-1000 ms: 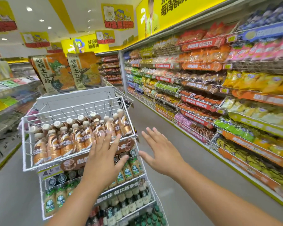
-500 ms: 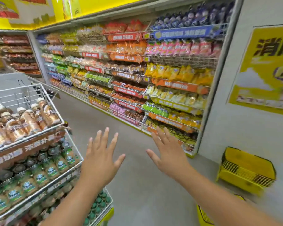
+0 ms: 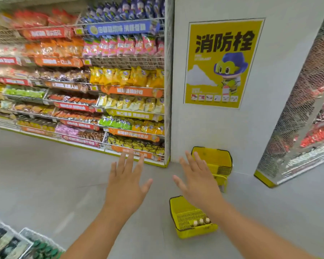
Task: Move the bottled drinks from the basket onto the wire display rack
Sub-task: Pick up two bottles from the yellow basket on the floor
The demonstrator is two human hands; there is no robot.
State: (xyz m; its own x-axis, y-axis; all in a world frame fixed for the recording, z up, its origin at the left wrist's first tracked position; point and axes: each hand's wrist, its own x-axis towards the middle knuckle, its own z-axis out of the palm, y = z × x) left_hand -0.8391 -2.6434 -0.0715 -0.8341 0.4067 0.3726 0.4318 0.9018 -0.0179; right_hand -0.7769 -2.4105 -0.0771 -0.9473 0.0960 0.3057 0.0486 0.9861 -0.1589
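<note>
A: Facing the floor by the white pillar. Both hands up, holding nothing: left hand (image 3: 126, 186) with fingers spread flat, right hand (image 3: 198, 181) the same, palms down, over bare floor.

B: Basket?

A: Yellow basket (image 3: 183, 206) on the floor, below and just beyond the right forearm. Three bottled drinks (image 3: 200, 222) visible in its near corner, pale caps up; the forearm hides that side, so more could sit behind it. Cannot tell.

B: And the wire display rack?

A: Only its corner (image 3: 17, 242) shows, bottom left, with dark and green caps in the lower tiers. Well apart from the basket.

B: Progress?

A: Judging from the basket floor, mostly bare mesh, the bulk looks shifted. At least three bottles left to lift and carry over. A stack of empty yellow baskets (image 3: 216, 161) stands against the pillar, not part of the job.

B: Next?

A: Likely stooping to the basket for the remainder.
</note>
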